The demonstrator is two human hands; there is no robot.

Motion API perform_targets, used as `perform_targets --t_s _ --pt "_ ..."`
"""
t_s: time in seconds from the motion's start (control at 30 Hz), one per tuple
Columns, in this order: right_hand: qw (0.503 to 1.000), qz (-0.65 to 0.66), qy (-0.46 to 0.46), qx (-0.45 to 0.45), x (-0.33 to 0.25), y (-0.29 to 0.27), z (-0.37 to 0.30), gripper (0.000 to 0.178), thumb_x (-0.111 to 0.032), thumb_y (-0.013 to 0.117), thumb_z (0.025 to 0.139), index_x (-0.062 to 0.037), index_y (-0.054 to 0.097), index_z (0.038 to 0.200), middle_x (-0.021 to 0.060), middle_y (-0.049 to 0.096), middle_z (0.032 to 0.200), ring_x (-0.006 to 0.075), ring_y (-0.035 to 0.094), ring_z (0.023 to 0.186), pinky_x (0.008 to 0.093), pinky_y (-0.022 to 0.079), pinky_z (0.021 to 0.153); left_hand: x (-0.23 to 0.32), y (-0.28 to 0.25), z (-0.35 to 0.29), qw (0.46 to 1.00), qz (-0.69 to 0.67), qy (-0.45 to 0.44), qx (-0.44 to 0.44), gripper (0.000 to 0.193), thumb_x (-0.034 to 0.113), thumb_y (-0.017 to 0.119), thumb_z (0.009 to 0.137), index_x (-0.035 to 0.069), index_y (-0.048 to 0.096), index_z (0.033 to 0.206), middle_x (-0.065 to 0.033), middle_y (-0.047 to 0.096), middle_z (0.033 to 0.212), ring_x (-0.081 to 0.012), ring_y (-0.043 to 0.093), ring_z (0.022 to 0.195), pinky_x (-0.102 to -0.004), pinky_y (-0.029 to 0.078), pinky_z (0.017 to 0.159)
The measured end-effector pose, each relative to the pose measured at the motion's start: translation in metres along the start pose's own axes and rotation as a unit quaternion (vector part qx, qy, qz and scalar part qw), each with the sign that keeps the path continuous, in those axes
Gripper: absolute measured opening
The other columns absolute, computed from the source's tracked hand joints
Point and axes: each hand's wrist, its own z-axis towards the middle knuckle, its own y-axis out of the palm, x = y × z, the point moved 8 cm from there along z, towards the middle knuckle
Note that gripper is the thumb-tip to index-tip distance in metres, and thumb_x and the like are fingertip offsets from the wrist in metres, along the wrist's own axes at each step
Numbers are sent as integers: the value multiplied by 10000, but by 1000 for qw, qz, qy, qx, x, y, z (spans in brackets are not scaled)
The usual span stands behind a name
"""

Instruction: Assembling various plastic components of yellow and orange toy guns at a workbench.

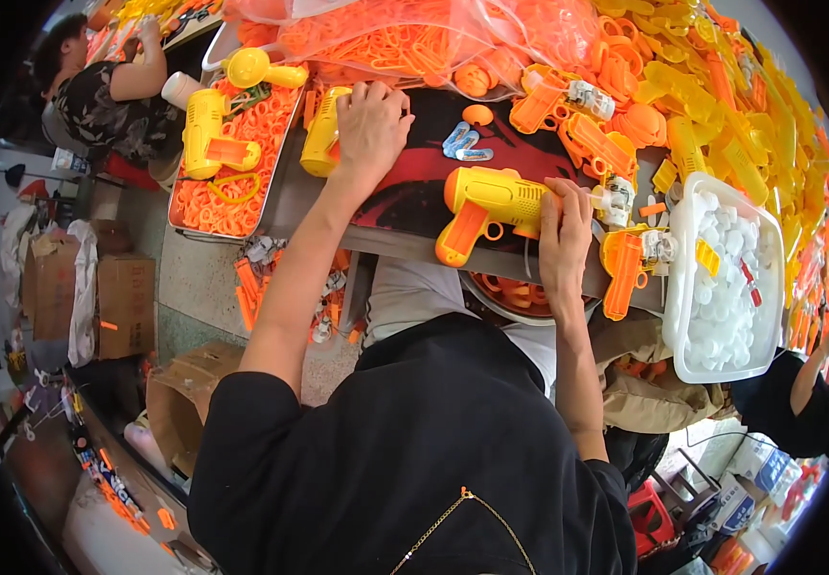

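My left hand [372, 125] is at the far side of the work surface, fingers curled beside a yellow toy gun [319, 144]. It covers the gun's orange handle, and its grip underneath is partly hidden. My right hand [565, 225] holds the rear end of another yellow toy gun [500, 198] with an orange handle, lying on its side near the table's front edge. Beyond that gun lie small blue sticker-like pieces [467, 141] and an orange cap [477, 115], on a black and red mat [412, 192].
At left, a tray [267, 182] of orange parts bears another yellow gun [205, 134]. On the right are orange gun assemblies [625, 264] and a white bin [678, 326] of white pieces. Bagged orange parts [386, 43] and yellow shells [692, 67] pile up behind. Other people work at both sides.
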Motion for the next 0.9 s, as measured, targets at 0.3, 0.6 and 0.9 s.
perform_targets --t_s 0.3,0.6,0.9 --pt "978 -130 -147 65 -61 -17 27 206 -67 663 911 -36 676 1114 132 611 1220 297 567 1109 386 451 969 -16 -6 1 999 -39 17 31 112 212 688 910 116 687 968 0 627 975 -181 594 934 -390 417 831" --pt "978 112 -74 -157 -66 33 43 194 -103 679 939 28 676 1082 63 709 885 102 660 847 256 521 780 66 -11 -39 783 -586 -53 -201 184 135 571 1029 -8 618 1134 -32 646 1000 -101 590 961 -244 478 850" --pt "981 -80 -124 -125 -61 42 33 135 -176 729 849 -76 685 929 37 576 710 193 524 710 365 371 879 72 19 -77 750 -636 -152 -98 297 140 548 1028 1 581 1289 -159 628 1210 -243 624 1136 -343 474 983"
